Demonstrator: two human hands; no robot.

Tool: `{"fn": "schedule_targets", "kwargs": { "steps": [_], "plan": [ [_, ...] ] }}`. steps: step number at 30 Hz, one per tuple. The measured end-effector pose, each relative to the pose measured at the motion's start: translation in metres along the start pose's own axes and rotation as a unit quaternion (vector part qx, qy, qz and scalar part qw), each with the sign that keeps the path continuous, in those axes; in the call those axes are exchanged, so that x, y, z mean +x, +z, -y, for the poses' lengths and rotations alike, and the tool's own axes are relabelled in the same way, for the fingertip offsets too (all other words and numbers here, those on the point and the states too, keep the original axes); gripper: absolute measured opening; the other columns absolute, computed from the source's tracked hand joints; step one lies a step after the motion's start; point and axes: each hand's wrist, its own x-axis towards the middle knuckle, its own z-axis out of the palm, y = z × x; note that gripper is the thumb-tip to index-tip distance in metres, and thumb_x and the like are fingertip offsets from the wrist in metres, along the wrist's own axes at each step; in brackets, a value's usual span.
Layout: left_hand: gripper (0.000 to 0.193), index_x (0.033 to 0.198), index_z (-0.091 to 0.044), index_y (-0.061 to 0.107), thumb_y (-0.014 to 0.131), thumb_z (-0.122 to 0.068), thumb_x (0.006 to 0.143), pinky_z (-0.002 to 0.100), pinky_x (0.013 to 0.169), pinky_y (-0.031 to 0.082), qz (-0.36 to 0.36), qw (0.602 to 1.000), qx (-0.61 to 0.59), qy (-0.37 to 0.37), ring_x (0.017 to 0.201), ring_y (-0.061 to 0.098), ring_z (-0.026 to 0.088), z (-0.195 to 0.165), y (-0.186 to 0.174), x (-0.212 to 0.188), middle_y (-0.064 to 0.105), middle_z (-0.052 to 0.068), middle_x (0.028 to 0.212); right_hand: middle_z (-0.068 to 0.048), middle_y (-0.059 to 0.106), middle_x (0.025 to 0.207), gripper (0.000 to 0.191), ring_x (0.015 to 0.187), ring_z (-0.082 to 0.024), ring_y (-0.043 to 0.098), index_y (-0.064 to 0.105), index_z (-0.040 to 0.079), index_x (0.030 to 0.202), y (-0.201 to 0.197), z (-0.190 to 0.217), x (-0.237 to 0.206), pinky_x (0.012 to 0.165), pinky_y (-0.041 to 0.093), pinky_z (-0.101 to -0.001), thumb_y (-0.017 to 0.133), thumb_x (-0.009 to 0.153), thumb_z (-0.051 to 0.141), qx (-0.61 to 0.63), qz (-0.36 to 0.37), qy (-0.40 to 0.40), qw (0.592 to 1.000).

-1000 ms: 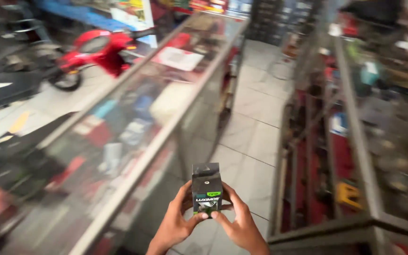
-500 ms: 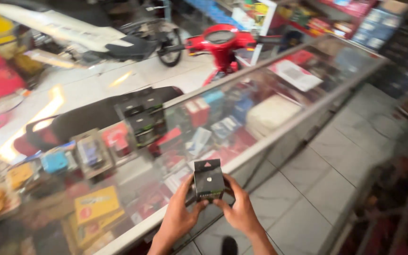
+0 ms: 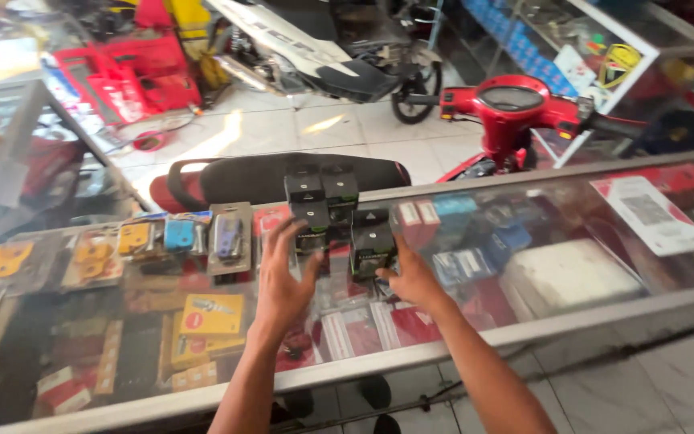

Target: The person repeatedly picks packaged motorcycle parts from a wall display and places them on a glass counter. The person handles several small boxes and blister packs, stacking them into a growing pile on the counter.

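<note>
Glass-topped display counter (image 3: 572, 317) carries a cluster of small black cardboard boxes (image 3: 321, 191) near its far edge. Right hand (image 3: 411, 277) has its grip closed around one small black box with a green label (image 3: 371, 251), standing upright on the glass just beside the cluster. Left hand (image 3: 283, 277) rests fingers spread (open, holding nothing) against a neighbouring black box (image 3: 312, 229). Red scooter (image 3: 516, 108) stands beyond.

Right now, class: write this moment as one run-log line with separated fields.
scene: glass counter | left hand: touching stacked black boxes | right hand: holding small black box on the glass | behind: red scooter
</note>
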Motion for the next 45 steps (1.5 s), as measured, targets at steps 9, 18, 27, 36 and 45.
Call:
{"fn": "schedule_targets", "kwargs": {
  "steps": [9,18,27,36,45],
  "plan": [
    [0.046,0.140,-0.009,0.058,0.069,-0.020,0.096,0.047,0.114,0.040,-0.066,0.995,0.055,-0.041,0.141,0.046,0.040,0.033,0.045,0.026,0.045,0.021,0.154,-0.023,0.068,0.112,0.076,0.105,-0.043,0.066,0.043,0.003,0.141,0.001,-0.006,0.048,0.088,0.052,-0.0479,0.084,0.078,0.015,-0.128,0.036,-0.031,0.991],
    [0.043,0.135,-0.008,0.061,0.070,-0.015,0.094,0.048,0.111,0.044,-0.074,0.993,0.089,0.011,0.139,0.048,0.044,0.040,0.055,0.013,0.050,0.025,0.149,-0.021,0.070,0.110,0.070,0.104,-0.043,0.067,0.050,0.005,0.136,-0.002,0.003,0.058,0.087,0.053,-0.0481,0.084,0.077,0.017,-0.114,0.024,-0.093,0.989],
    [0.045,0.137,-0.006,0.059,0.070,-0.011,0.093,0.047,0.107,0.048,-0.059,0.996,0.071,0.009,0.136,0.052,0.043,0.033,0.053,0.012,0.050,0.023,0.149,-0.019,0.071,0.110,0.069,0.107,-0.042,0.064,0.051,0.003,0.137,0.007,-0.008,0.060,0.094,0.047,-0.0503,0.084,0.079,0.022,-0.130,0.000,-0.116,0.985],
    [0.050,0.138,-0.003,0.056,0.071,-0.011,0.091,0.049,0.107,0.047,-0.065,0.993,0.098,0.018,0.138,0.048,0.046,0.030,0.052,0.010,0.046,0.026,0.151,-0.024,0.066,0.118,0.073,0.110,-0.042,0.064,0.048,0.003,0.140,0.009,-0.006,0.054,0.093,0.051,-0.0484,0.083,0.080,0.024,-0.115,0.000,-0.085,0.990],
    [0.034,0.116,-0.005,0.065,0.073,-0.005,0.084,0.045,0.099,0.051,-0.002,0.991,0.062,0.119,0.117,0.062,0.038,-0.015,0.046,-0.031,0.065,0.016,0.126,-0.020,0.069,0.117,0.050,0.107,-0.039,0.067,0.062,0.004,0.125,-0.024,0.024,-0.031,0.094,0.053,-0.0443,0.082,0.083,0.022,-0.207,-0.010,-0.086,0.974]
  ]
}}
